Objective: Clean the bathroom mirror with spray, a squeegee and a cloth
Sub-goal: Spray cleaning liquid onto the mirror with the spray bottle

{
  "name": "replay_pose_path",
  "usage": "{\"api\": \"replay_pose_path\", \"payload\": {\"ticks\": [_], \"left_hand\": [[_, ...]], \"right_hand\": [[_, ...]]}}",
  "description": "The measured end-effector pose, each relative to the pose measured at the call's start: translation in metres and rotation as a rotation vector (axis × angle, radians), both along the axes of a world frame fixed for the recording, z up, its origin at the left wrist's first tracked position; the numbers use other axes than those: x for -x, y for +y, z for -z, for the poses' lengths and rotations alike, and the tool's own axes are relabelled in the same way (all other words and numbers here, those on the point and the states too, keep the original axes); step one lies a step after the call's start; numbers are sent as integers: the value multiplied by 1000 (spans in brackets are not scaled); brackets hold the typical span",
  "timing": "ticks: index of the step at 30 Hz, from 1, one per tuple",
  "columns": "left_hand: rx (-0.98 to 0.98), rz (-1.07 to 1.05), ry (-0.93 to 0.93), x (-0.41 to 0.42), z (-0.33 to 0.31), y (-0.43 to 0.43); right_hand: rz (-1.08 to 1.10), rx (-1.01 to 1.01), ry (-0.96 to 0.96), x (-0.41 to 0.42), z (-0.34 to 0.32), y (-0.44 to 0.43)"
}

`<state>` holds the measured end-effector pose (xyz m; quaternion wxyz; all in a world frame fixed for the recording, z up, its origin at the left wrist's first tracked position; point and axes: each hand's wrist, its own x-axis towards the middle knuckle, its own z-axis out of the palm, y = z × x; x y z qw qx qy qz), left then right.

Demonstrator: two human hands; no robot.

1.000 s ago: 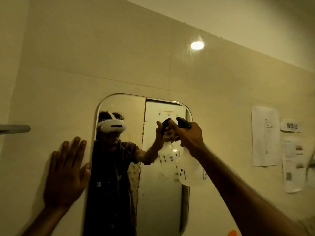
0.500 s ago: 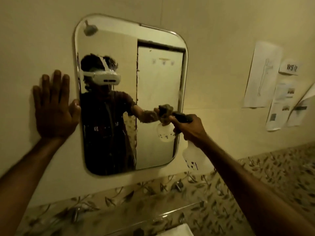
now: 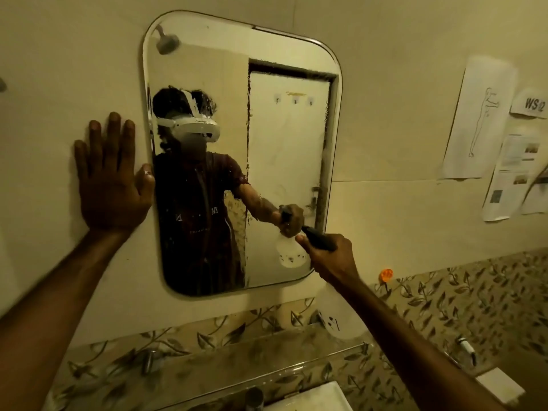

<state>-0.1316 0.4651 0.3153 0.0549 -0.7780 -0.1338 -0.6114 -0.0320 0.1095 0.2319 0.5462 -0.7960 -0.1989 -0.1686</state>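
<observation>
Where plain cream wall tiles (image 3: 385, 84) meet a lower band of leaf-patterned tiles (image 3: 474, 298), a tall mirror (image 3: 284, 143) with rounded corners and a thin bright rim hangs flat on the wall, its glass speckled with fine droplets. At 9 o'clock of the mirror, the left hand (image 3: 111, 179) lies flat on the tile, fingers spread wide and gripping nothing, thumb touching the mirror's edge. At 5 o'clock of the mirror, the right hand (image 3: 329, 256) is closed around the black trigger head of a spray bottle (image 3: 341, 315); the translucent white body hangs below the wrist, nozzle close to the glass. Printed paper sheets (image 3: 480, 120) are stuck to the wall at 3 o'clock. A clear glass shelf (image 3: 267, 345) with metal brackets runs beneath the mirror, above the corner of a white basin (image 3: 314, 398). A small orange hook (image 3: 387, 274) sits on the tile border. Neither squeegee nor cloth can be made out.
</observation>
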Motion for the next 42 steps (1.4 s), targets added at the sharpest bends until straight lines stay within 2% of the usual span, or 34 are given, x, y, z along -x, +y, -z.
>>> {"api": "replay_pose_path", "payload": {"ticks": [5, 10, 16, 21, 25, 28, 32, 35, 37, 42], "left_hand": [[-12, 0, -11, 0, 1, 1], [-20, 2, -8, -1, 1, 2], [-22, 1, -12, -1, 2, 3], [-21, 9, -16, -1, 1, 2], [-19, -2, -18, -2, 2, 3], [-12, -3, -13, -1, 1, 2], [5, 18, 1, -1, 1, 0], [-2, 15, -11, -1, 1, 0], [-7, 2, -14, -2, 1, 0], [-21, -5, -27, 0, 0, 0]], "right_hand": [[-168, -9, -104, 7, -18, 10], [-48, -80, -123, 6, -18, 21], [-164, -52, -167, 3, -29, 18], [-87, -130, -151, 4, -38, 24], [-189, -47, -165, 6, -40, 20], [-179, -112, -42, 5, -29, 10], [36, -159, 208, -7, 24, -12], [100, -150, 288, -8, 52, -22], [61, -101, 243, -5, 48, -22], [-100, 15, -26, 15, -7, 10]]}}
